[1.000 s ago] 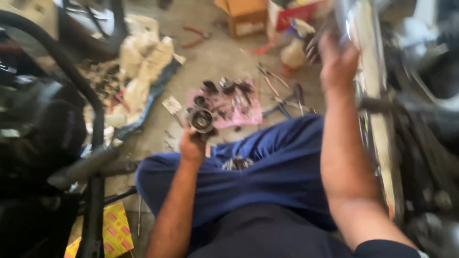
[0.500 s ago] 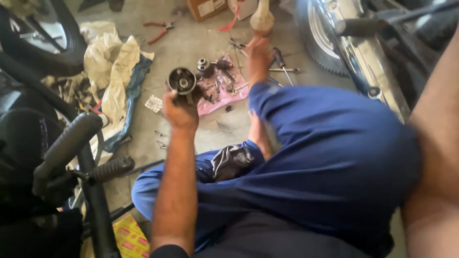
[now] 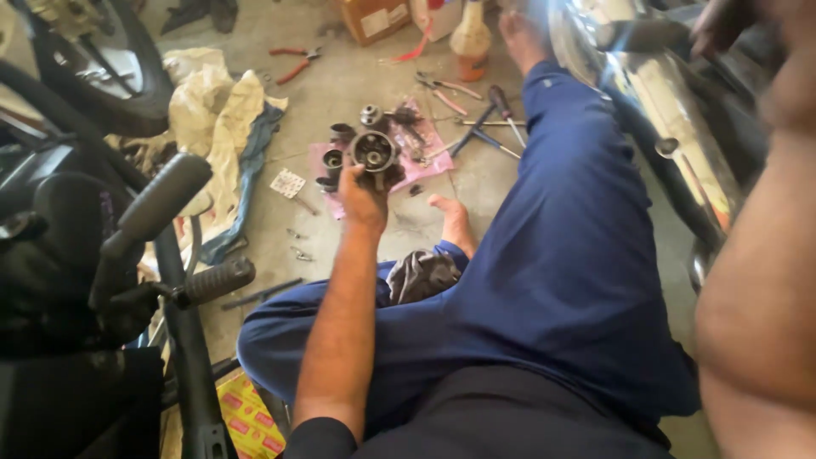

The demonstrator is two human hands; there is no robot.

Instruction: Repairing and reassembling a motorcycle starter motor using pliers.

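The left hand [image 3: 364, 197] is raised in the upper middle of the frame, its fingers [image 3: 350, 174] closed around a dark round metal part [image 3: 374, 153] with a hollow centre, held upright above the concrete floor [image 3: 357, 85]. Just behind the part, on the floor, lies a pink cloth [image 3: 429, 166] carrying several more small dark metal pieces [image 3: 340, 136], some touching one another. A small checked card [image 3: 287, 183] lies just left of the cloth.

The right arm [image 3: 756, 289] fills the right edge of the frame and reaches up to the upper right corner, where the right hand [image 3: 722, 21] rests by the dark upper parts of a motorcycle; whether its fingers are closed on anything cannot be told. Below it runs a shiny chrome exhaust pipe [image 3: 671, 110].

The person sits on the floor in blue trousers [image 3: 552, 280], one bare foot [image 3: 450, 223] tucked near the centre and the other leg stretched toward the top of the frame. A grey rag [image 3: 422, 274] lies on the lap. Screwdrivers [image 3: 493, 119] lie beside the stretched leg, red-handled pliers [image 3: 293, 61] sit in the upper left, and a pale plastic bottle [image 3: 470, 38] stands at the top. Crumpled cream cloth [image 3: 212, 110] spreads at the left, beside a black handlebar grip [image 3: 217, 280] and a wheel [image 3: 93, 59].
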